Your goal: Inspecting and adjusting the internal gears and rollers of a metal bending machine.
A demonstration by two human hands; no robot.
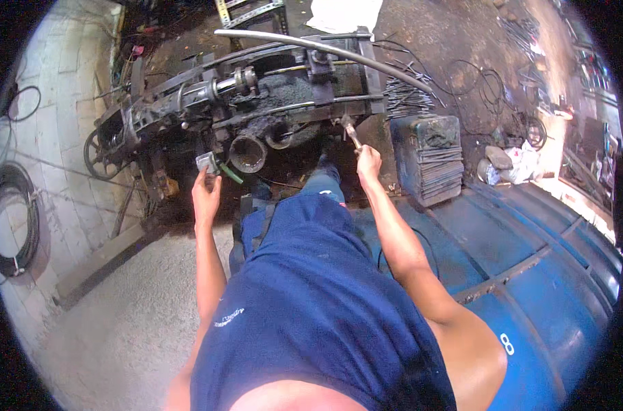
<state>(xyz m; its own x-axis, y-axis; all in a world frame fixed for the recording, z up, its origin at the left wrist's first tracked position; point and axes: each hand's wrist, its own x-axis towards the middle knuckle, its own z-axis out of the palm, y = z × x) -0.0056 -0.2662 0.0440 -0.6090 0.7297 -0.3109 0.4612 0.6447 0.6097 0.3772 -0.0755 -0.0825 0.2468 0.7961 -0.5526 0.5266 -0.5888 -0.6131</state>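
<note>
A dark, greasy machine (277,89) with long rails stands in front of me. My left hand (207,195) is raised at its near left side, fingers closed at the lower end of a small grey box (206,162). A green hose-like piece (230,173) hangs beside the box. My right hand (368,163) is wrapped round a short metal lever handle (353,135) at the machine's near right side. Between my hands, a round open pipe end (248,153) faces me. Across the machine's far side lies a long grey rod (325,46), slanting down to the right.
A handwheel (96,155) is at the machine's left end. To the right are a ridged metal block (431,161), a heap of thin rods (406,96) and loose cables (486,89). Blue metal sheeting (524,274) spreads at lower right. Coiled black hose (14,219) hangs at left.
</note>
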